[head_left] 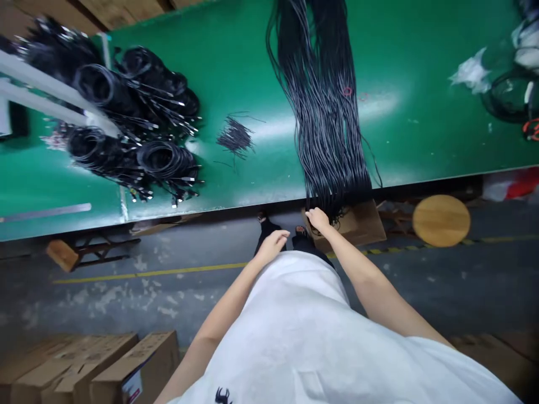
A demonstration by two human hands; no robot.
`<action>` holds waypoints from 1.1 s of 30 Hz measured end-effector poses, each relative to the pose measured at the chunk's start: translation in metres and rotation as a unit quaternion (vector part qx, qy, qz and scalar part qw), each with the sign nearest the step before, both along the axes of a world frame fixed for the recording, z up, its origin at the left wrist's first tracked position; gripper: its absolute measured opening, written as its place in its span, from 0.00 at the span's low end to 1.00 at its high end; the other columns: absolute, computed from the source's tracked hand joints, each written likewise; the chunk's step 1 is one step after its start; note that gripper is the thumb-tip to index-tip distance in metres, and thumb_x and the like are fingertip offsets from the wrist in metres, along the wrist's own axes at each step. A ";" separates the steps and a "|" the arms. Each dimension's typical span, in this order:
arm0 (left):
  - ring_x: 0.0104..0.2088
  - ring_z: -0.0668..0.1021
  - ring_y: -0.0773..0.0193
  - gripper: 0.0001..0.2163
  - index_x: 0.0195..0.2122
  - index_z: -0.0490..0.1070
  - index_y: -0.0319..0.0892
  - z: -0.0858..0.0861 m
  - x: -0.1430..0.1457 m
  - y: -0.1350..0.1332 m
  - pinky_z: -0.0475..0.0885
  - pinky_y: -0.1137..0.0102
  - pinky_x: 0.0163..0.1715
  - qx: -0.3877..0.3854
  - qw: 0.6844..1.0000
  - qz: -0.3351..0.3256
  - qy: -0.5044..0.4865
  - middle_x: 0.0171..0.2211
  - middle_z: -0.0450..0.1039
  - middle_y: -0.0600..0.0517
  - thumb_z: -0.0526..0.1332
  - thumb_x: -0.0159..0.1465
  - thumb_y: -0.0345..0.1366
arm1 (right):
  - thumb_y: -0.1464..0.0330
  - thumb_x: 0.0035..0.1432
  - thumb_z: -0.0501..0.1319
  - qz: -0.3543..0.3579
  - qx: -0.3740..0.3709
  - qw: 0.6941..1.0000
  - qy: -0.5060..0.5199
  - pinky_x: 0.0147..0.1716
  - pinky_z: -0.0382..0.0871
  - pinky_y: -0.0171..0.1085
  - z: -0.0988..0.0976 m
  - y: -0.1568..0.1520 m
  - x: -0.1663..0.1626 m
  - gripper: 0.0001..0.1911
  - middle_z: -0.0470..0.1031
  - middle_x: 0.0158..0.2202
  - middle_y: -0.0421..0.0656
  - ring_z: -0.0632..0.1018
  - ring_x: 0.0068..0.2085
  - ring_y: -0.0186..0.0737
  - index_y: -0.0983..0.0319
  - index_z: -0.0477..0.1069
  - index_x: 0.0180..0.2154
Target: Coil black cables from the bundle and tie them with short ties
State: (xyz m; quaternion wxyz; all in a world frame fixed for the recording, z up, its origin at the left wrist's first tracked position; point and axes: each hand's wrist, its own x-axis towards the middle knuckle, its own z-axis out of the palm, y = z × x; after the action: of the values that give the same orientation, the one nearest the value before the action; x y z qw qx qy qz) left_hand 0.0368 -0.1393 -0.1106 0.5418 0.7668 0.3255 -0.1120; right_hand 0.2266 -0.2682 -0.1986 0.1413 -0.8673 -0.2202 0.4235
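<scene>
A thick bundle of long black cables [326, 123] lies across the green table and hangs over its front edge. My right hand [319, 219] is at the hanging cable ends, just below the edge, its fingers closed on a black cable. Which part of the cable it grips is too small to make out. To the left, in front of my white shirt, my left hand [273, 244] hovers with its fingers loosely stretched towards the right. Nothing shows in it. A cardboard box [362, 221] stands open under the cable ends, beside my right hand.
Several coiled cable bundles [168, 160] sit on the table's left part. A small pile of short black pieces [236, 136] lies nearer the middle. A round wooden stool [441, 220] is at the right, and cardboard boxes [138, 362] stand behind me at the left.
</scene>
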 end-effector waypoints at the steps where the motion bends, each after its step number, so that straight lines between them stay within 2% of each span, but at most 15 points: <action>1: 0.46 0.79 0.61 0.13 0.47 0.75 0.44 -0.001 0.004 -0.011 0.72 0.65 0.52 0.008 0.999 -0.032 0.013 0.48 0.77 0.47 0.57 0.63 0.32 | 0.62 0.71 0.49 0.025 0.012 1.000 -0.014 0.46 0.63 0.32 0.008 -0.008 0.002 0.19 0.73 0.49 0.51 0.73 0.48 0.36 0.68 0.74 0.42; 4: 0.48 0.79 0.59 0.17 0.53 0.72 0.42 0.001 0.017 -0.035 0.72 0.64 0.53 0.036 0.994 -0.086 0.049 0.51 0.76 0.45 0.57 0.63 0.31 | 0.63 0.71 0.48 0.069 0.025 0.996 -0.056 0.44 0.62 0.31 0.028 -0.041 0.009 0.20 0.73 0.50 0.49 0.74 0.48 0.36 0.66 0.75 0.41; 7: 0.50 0.78 0.57 0.18 0.54 0.72 0.41 0.007 0.031 -0.051 0.70 0.62 0.56 0.038 0.990 -0.125 0.051 0.51 0.76 0.44 0.59 0.63 0.31 | 0.62 0.71 0.47 0.079 0.019 0.993 -0.086 0.42 0.63 0.32 0.036 -0.065 0.017 0.20 0.74 0.49 0.48 0.75 0.47 0.38 0.62 0.75 0.43; 10: 0.55 0.75 0.56 0.18 0.56 0.70 0.41 0.015 0.037 -0.066 0.67 0.62 0.58 0.053 0.975 -0.210 0.047 0.54 0.74 0.44 0.57 0.65 0.33 | 0.59 0.72 0.44 0.053 0.008 0.991 -0.122 0.43 0.65 0.33 0.032 -0.062 0.025 0.22 0.75 0.50 0.48 0.75 0.50 0.40 0.60 0.72 0.51; 12: 0.56 0.74 0.57 0.19 0.58 0.68 0.40 0.020 0.033 -0.074 0.67 0.63 0.59 0.068 0.967 -0.239 0.052 0.56 0.73 0.44 0.54 0.67 0.33 | 0.58 0.72 0.43 0.019 -0.016 0.988 -0.149 0.44 0.66 0.36 0.025 -0.047 0.031 0.25 0.75 0.50 0.55 0.76 0.50 0.44 0.65 0.67 0.57; 15: 0.55 0.75 0.57 0.19 0.58 0.68 0.39 0.023 0.013 -0.078 0.67 0.63 0.58 0.066 0.970 -0.218 0.087 0.55 0.74 0.43 0.53 0.68 0.34 | 0.59 0.69 0.51 -0.007 -0.043 0.985 -0.167 0.43 0.68 0.39 0.015 -0.021 0.042 0.25 0.76 0.45 0.61 0.78 0.48 0.50 0.73 0.67 0.55; 18: 0.55 0.76 0.58 0.18 0.58 0.69 0.39 0.022 -0.017 -0.077 0.67 0.63 0.59 0.054 0.979 -0.156 0.117 0.55 0.74 0.44 0.54 0.68 0.34 | 0.62 0.67 0.55 -0.001 -0.044 0.986 -0.162 0.45 0.68 0.39 0.013 -0.011 0.053 0.20 0.77 0.44 0.62 0.78 0.48 0.50 0.73 0.73 0.48; 22: 0.56 0.76 0.59 0.18 0.57 0.69 0.39 0.018 -0.053 -0.078 0.67 0.65 0.59 0.058 0.988 -0.088 0.111 0.57 0.73 0.45 0.52 0.68 0.35 | 0.65 0.67 0.54 0.015 -0.046 0.987 -0.152 0.48 0.68 0.42 0.020 -0.031 0.061 0.18 0.76 0.46 0.63 0.77 0.51 0.52 0.73 0.76 0.42; 24: 0.56 0.75 0.59 0.18 0.58 0.69 0.38 0.015 -0.065 -0.081 0.67 0.65 0.59 0.052 0.992 -0.059 0.102 0.57 0.73 0.44 0.51 0.69 0.36 | 0.66 0.67 0.54 0.030 -0.046 0.989 -0.135 0.50 0.68 0.44 0.025 -0.045 0.060 0.16 0.77 0.45 0.60 0.77 0.51 0.50 0.71 0.77 0.40; 26: 0.56 0.75 0.59 0.19 0.58 0.69 0.37 0.012 -0.074 -0.086 0.67 0.66 0.59 0.041 0.995 -0.039 0.088 0.57 0.73 0.43 0.51 0.69 0.36 | 0.64 0.67 0.56 0.043 -0.040 0.993 -0.107 0.50 0.69 0.45 0.029 -0.052 0.053 0.15 0.77 0.44 0.53 0.77 0.49 0.45 0.68 0.76 0.40; 28: 0.55 0.76 0.60 0.19 0.58 0.69 0.38 0.011 -0.081 -0.093 0.67 0.66 0.58 0.029 0.997 -0.031 0.070 0.57 0.73 0.44 0.51 0.69 0.36 | 0.61 0.67 0.57 0.049 -0.018 0.996 -0.076 0.50 0.71 0.46 0.031 -0.050 0.037 0.15 0.76 0.45 0.48 0.77 0.48 0.41 0.66 0.74 0.45; 31: 0.55 0.76 0.59 0.18 0.56 0.70 0.38 0.008 -0.091 -0.103 0.67 0.66 0.59 0.021 0.998 -0.033 0.050 0.56 0.74 0.45 0.52 0.68 0.36 | 0.59 0.66 0.58 0.046 0.027 0.998 -0.033 0.49 0.73 0.46 0.029 -0.032 0.001 0.19 0.73 0.50 0.47 0.76 0.48 0.40 0.64 0.70 0.52; 33: 0.55 0.76 0.57 0.18 0.55 0.71 0.38 0.007 -0.099 -0.109 0.67 0.65 0.59 0.020 0.998 -0.035 0.044 0.55 0.75 0.44 0.53 0.67 0.35 | 0.60 0.66 0.59 0.032 0.043 0.998 -0.013 0.49 0.73 0.46 0.028 -0.022 -0.023 0.19 0.72 0.51 0.48 0.75 0.49 0.41 0.64 0.69 0.53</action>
State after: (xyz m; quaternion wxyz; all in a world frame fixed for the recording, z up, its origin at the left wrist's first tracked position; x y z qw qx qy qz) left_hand -0.0625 -0.2480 -0.1040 0.5069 0.7830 0.3241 -0.1579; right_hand 0.2034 -0.2904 -0.1709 0.1619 -0.8587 -0.2673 0.4063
